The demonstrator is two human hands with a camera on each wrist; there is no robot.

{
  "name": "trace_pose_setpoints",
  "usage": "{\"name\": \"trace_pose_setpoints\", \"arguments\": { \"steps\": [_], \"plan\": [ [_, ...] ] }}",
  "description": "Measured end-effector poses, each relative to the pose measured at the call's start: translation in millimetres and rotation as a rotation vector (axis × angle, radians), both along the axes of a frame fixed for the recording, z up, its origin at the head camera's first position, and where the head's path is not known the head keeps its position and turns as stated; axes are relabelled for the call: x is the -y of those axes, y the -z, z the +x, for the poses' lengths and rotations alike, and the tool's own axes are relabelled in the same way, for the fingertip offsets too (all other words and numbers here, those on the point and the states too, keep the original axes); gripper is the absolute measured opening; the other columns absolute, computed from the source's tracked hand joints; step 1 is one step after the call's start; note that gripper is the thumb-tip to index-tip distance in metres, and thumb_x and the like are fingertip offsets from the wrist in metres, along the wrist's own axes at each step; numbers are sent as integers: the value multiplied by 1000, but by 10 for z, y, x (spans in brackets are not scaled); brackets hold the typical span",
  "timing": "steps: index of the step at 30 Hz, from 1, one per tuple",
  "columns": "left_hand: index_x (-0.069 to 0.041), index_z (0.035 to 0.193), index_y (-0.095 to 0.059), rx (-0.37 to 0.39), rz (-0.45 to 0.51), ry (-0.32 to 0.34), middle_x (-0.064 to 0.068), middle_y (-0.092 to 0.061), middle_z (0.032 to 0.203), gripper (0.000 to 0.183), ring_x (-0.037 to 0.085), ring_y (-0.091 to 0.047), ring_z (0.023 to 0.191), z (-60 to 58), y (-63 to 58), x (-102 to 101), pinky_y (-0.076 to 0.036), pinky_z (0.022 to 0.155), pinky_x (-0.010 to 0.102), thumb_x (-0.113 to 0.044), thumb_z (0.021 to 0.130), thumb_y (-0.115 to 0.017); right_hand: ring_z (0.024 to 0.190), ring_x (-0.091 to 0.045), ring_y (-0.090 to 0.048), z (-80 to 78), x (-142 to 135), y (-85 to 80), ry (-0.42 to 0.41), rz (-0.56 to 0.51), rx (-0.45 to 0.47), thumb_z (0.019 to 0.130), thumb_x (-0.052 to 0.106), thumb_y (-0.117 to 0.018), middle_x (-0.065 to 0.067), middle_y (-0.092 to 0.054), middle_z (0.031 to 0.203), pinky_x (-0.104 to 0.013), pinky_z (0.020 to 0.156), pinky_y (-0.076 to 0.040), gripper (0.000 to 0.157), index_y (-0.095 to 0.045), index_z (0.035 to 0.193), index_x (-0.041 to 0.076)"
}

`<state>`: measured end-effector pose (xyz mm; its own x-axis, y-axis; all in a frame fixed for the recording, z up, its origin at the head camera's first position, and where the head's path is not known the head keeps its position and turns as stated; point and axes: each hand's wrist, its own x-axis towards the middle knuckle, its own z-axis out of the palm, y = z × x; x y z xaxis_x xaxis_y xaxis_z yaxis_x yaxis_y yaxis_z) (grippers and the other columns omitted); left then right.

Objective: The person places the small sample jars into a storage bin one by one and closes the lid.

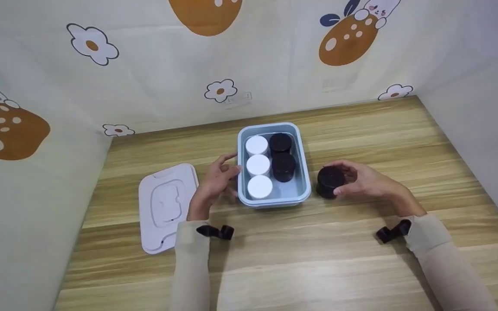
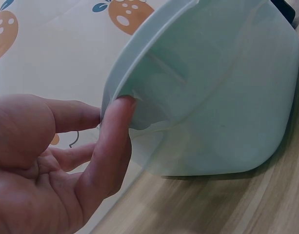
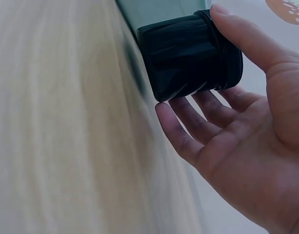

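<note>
A light blue plastic tub [image 1: 305, 183] stands on the table. Inside it, a column of white-topped round jars [image 1: 258, 166] lines the left side, and two black jars [image 1: 283, 166] sit at the right toward the back. My left hand [image 1: 217, 181] pinches the tub's left rim; in the left wrist view, fingertips meet the rim's lip. Just right of the tub, my right hand [image 1: 363, 180] grips another black jar [image 3: 186, 56], lid up, between thumb and fingers. Whether that jar's base touches the table I cannot tell.
A white lid [image 1: 167, 205] lies flat on the wood-grain table [image 1: 275, 268], left of the tub and beside my left forearm. A patterned sheet [image 1: 158, 82] rises behind the table and along both sides. A black strap device [image 1: 216, 232] sits at each wrist.
</note>
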<state>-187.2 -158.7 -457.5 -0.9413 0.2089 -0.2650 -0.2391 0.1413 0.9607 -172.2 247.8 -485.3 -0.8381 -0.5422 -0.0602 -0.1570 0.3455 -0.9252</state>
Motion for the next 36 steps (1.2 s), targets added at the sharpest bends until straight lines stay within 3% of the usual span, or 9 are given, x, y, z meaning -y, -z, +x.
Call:
{"name": "trace_pose_setpoints", "arguments": {
  "steps": [6,11,18,28,36],
  "plan": [
    [-15,151,-41,7,9,7,22,-65,122,53,22,-72,90,-5,5,10,-60,46,29,-14,101,-59,118,-2,-58,33,25,-80,12,-61,17,78,4,-82,-16,-59,135,-11,102,-49,72,-49,142,0],
    [-16,150,-42,13,6,2,21,-65,123,52,22,-72,89,-9,12,6,-60,46,31,-15,100,-59,120,-4,-59,47,39,-139,14,-122,-11,79,0,-80,-5,-62,131,-12,105,-48,70,-49,141,-2],
    [-16,150,-42,20,-5,4,20,-66,121,52,21,-71,87,-13,14,1,-61,47,31,-16,101,-58,119,-2,-59,90,85,-261,37,-113,-74,82,0,-78,6,-62,130,-10,105,-45,66,-49,141,-3],
    [-14,150,-41,13,33,10,17,-65,114,51,19,-70,84,5,24,-10,-59,44,27,-13,101,-58,112,-6,-63,106,201,-427,39,-137,-128,82,-3,-76,10,-64,126,-12,104,-47,65,-50,142,-1],
    [-17,150,-42,15,18,7,17,-65,113,51,20,-69,85,-4,18,-20,-60,46,28,-14,102,-57,110,-5,-62,6,266,-575,74,-145,-156,81,-5,-76,3,-62,127,-11,102,-49,68,-49,143,-3]
  ]
}}
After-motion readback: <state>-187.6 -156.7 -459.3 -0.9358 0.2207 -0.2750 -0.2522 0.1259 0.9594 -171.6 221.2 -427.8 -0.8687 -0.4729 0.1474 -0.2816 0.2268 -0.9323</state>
